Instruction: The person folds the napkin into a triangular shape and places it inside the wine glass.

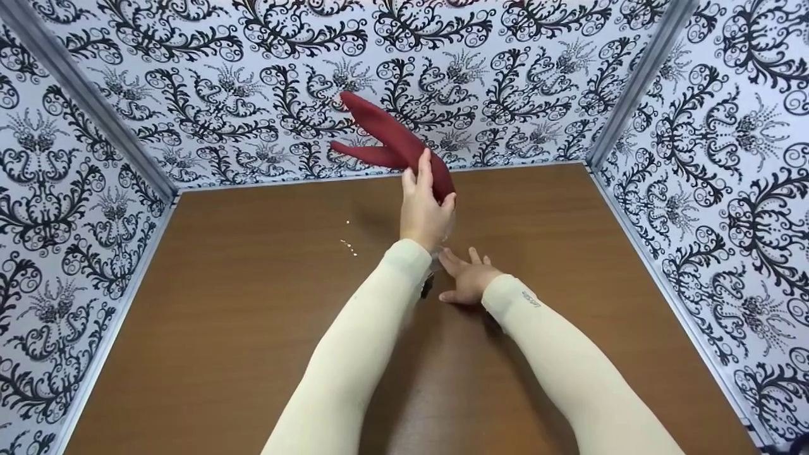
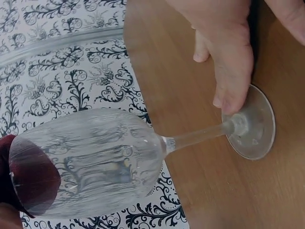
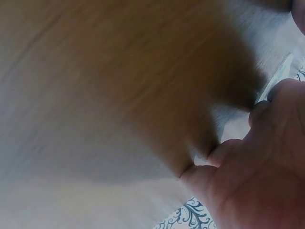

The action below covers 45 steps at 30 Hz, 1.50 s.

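A clear wine glass (image 2: 95,162) with a streaked bowl stands on the wooden table, mostly hidden behind the left arm in the head view. My left hand (image 1: 426,212) grips a dark red cloth (image 1: 404,145) at the glass's rim, and two ends of the cloth stick out to the upper left. Through the bowl, part of the cloth shows at the rim in the left wrist view. My right hand (image 1: 468,281) lies low by the table with fingers spread, and its fingertips rest on the glass's round foot (image 2: 259,131).
Small white drops (image 1: 349,246) dot the brown table (image 1: 253,303) left of the hands. Patterned walls (image 1: 253,95) with grey metal corner posts enclose the table at the back and both sides. A small black object (image 1: 427,286) shows beside the left forearm.
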Tool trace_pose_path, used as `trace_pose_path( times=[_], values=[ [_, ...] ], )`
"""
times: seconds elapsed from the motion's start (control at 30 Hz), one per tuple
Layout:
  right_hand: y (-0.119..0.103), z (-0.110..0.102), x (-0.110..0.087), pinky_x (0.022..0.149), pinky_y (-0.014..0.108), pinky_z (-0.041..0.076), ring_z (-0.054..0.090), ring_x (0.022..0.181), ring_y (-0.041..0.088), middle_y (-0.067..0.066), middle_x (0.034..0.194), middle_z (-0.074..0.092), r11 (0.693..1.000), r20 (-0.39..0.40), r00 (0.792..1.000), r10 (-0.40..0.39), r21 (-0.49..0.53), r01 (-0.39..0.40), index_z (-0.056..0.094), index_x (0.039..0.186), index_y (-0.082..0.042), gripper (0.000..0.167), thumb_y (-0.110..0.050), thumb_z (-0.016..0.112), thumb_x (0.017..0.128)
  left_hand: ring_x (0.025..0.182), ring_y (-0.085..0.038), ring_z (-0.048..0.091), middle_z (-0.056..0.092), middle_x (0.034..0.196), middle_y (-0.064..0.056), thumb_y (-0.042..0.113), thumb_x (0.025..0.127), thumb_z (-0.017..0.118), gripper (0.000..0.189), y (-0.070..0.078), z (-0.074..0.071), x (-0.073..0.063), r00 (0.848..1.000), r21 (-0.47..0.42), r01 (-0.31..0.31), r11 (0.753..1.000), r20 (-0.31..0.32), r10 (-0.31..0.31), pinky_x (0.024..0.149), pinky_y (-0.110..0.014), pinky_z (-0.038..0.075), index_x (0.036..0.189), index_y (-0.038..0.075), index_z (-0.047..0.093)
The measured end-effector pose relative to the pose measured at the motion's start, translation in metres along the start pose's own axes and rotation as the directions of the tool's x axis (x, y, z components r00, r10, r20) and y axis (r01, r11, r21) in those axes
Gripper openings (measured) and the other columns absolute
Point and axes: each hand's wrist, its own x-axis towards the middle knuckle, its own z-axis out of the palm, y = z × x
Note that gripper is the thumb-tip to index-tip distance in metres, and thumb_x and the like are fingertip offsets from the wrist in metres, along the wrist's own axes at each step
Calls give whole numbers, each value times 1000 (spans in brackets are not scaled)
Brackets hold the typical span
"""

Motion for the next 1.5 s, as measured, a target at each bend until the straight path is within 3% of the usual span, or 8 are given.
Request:
trace_pose_path(
  times=[0.4, 0.8, 0.97, 1.17, 1.33, 1.5],
  values=[
    [1, 3, -3, 127, 70, 2, -9, 160, 54, 0, 179, -3, 1000, 6, 1000, 2, 10, -2, 2, 171, -23, 99, -57, 62, 100, 140, -30, 55, 36, 160, -18, 21, 91, 84, 102, 1, -7, 1, 995, 49, 20, 999, 99, -24, 114, -39, 50, 170, 25, 20],
    [1, 3, 3, 128, 69, 1, -10, 160, 52, 0, 179, -3, 1000, 10, 1000, 1, 14, -2, 2, 171, -24, 100, -60, 62, 100, 135, -31, 60, 43, 154, -17, 16, 94, 79, 94, -12, -6, -6, 998, 98, 7, 995, 68, -14, 111, -41, 52, 169, 22, 23],
    [1, 5, 3, 127, 70, 3, -8, 160, 54, 0, 179, -1, 1000, 2, 1000, -4, -1, 4, 2, 171, -25, 99, -60, 62, 100, 131, -29, 61, 48, 146, -17, 23, 95, 79, 92, -19, -5, -7, 999, 121, -3, 993, 54, -4, 113, -40, 50, 169, 19, 23],
    [1, 2, 1, 126, 73, 5, -6, 159, 56, 2, 179, 0, 1000, -9, 1000, -4, -19, 4, 5, 171, -23, 98, -59, 62, 100, 111, -29, 61, 56, 131, -17, 33, 103, 66, 71, -26, -5, -9, 999, 120, -29, 992, -15, 31, 107, -42, 51, 165, 15, 36],
    [0, 1, 0, 125, 74, 4, -6, 158, 58, 3, 179, 1, 1000, -6, 1000, -6, -12, 6, 5, 171, -21, 99, -59, 62, 99, 118, -31, 62, 60, 131, -18, 23, 101, 67, 61, -29, -3, -10, 997, 146, -50, 988, -53, 58, 109, -42, 50, 158, 15, 49],
    [0, 0, -1, 126, 73, 3, -7, 159, 57, 2, 179, 0, 1000, -3, 1000, 0, -12, 0, 5, 171, -22, 99, -58, 63, 100, 121, -32, 65, 62, 134, -17, 18, 100, 69, 55, -26, -1, -11, 997, 169, -75, 983, -20, 80, 108, -41, 52, 153, 19, 56]
  ],
)
